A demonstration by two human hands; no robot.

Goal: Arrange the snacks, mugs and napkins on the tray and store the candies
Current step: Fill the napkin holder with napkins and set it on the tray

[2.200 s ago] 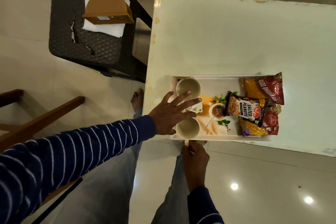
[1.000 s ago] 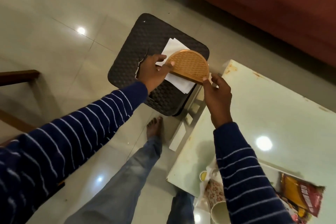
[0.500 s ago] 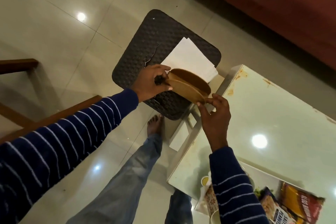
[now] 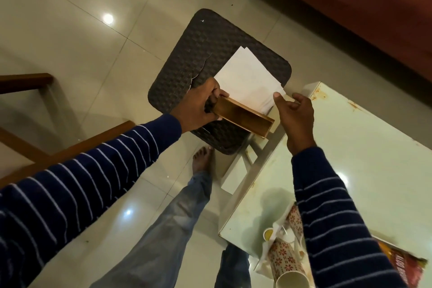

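White napkins (image 4: pixel 247 79) lie in a stack on the dark woven stool (image 4: pixel 210 54). My left hand (image 4: pixel 201 105) grips the left end of the wooden napkin holder (image 4: pixel 243 117), held just above the stool's near edge. My right hand (image 4: pixel 293 112) pinches the near right corner of the napkin stack. At the bottom right, on the pale table (image 4: pixel 362 159), the white tray (image 4: pixel 264 262) holds floral mugs (image 4: pixel 284 262) and a red snack packet (image 4: pixel 402 266), mostly hidden behind my right sleeve.
A wooden chair frame (image 4: pixel 28 82) stands on the tiled floor at the left. A red-brown sofa (image 4: pixel 350 7) runs along the top right. My legs and a bare foot (image 4: pixel 202 158) are below the stool, beside the table's corner.
My right hand has let go of the holder and taken the napkins' corner. My left hand has tilted the holder and drawn it off the stack toward me.
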